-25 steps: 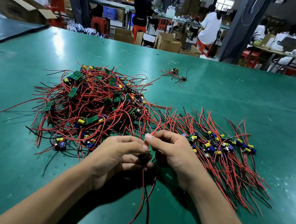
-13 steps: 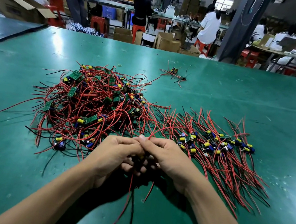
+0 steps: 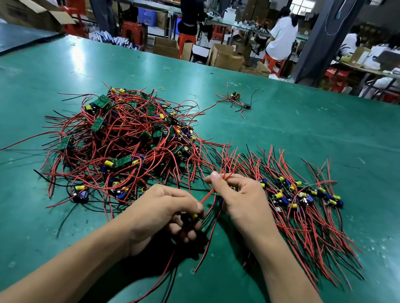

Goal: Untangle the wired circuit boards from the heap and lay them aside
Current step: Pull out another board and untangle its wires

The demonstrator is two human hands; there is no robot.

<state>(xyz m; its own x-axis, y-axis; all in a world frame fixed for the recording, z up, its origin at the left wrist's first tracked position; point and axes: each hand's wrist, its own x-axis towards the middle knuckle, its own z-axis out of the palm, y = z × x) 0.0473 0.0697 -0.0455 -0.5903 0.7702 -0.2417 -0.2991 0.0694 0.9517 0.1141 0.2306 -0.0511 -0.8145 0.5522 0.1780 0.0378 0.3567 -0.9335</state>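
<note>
Wired circuit board (image 3: 192, 217) gripped in curled left hand (image 3: 165, 211), just near of the heap (image 3: 126, 145) on the green surface (image 3: 304, 115).
Right hand (image 3: 241, 199) pinches its red wire (image 3: 209, 194) between thumb and forefinger; a row of boards (image 3: 303, 201) lies right.

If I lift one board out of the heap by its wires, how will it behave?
Probably floppy: the wires below the left hand droop and curve. Likely to snag and drag others along, since the heap has wires looping through one another.
</note>
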